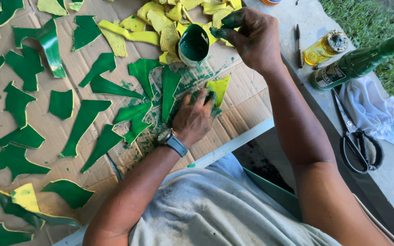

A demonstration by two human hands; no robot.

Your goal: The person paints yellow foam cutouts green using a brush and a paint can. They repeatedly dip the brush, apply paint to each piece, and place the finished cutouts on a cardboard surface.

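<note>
My left hand [194,119] presses flat on the cardboard sheet [238,102], its paint-stained fingertips holding down a yellow shard [218,88] partly smeared with green. My right hand [251,37] hovers just right of a small tin of green paint [193,45], fingers pinched together and coated in green; whether it holds a small applicator I cannot tell. Many painted green shards [84,120] lie spread over the cardboard to the left. A pile of unpainted yellow shards [160,23] sits behind the tin.
On the grey ledge at right stand a green glass bottle [359,61], a small yellow jar [324,48], a black pen [298,45], black-handled scissors [359,146] and a white cloth [379,114]. Grass lies beyond the ledge.
</note>
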